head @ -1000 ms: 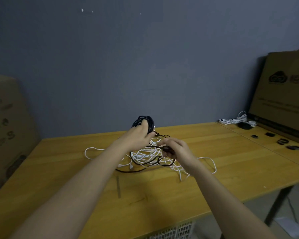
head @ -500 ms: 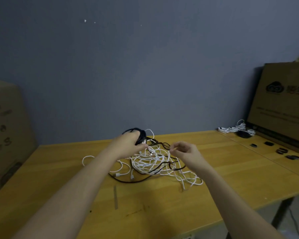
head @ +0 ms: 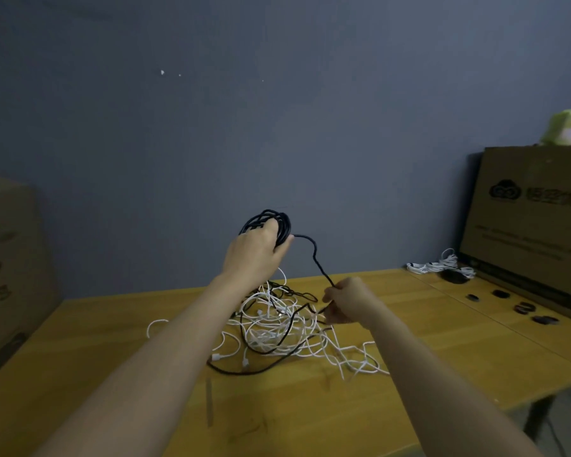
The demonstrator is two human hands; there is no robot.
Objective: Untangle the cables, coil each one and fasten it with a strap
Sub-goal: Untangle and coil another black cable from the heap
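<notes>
My left hand [head: 256,250] grips the black coil [head: 272,222] — my right hand [head: 346,301] pinches its loose strand [head: 315,255]. A white-and-black tangle [head: 277,324] sprawls beneath on the table [head: 112,374]; straps [head: 521,306] lie well right, beside a cardboard box [head: 534,225]

The black cable coil [head: 271,225] gripped in my left hand [head: 256,255] looks matt and rubbery, and the strand from it to my right hand [head: 346,303] has the same dull finish. Below both grips, the white cables [head: 277,324] look like smooth plastic on a table [head: 442,351] of yellowish wood with a slight sheen. Right of my right grip, the cardboard box [head: 528,225] is matt brown.
</notes>
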